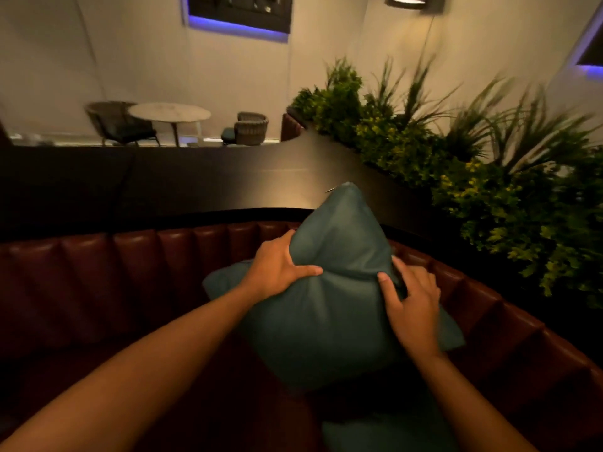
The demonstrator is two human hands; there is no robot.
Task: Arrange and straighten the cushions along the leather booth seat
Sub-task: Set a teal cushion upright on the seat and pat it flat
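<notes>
Both hands are clamped on the teal cushion (329, 308), left hand (280, 267) gripping its left side and right hand (412, 301) its right, with the cushion stood on a corner against the curved red leather booth seat (98, 272). Another teal cushion (385, 433) peeks in at 6 o'clock. Plants (473, 177) sit at about 2 o'clock, with a round table (169, 112) at 11 o'clock.

You're working in dim, warm light from a ceiling lamp (406, 1); blue glow edges the wall panel (239, 11), plants (489, 158) smear with blur, edges bend.
</notes>
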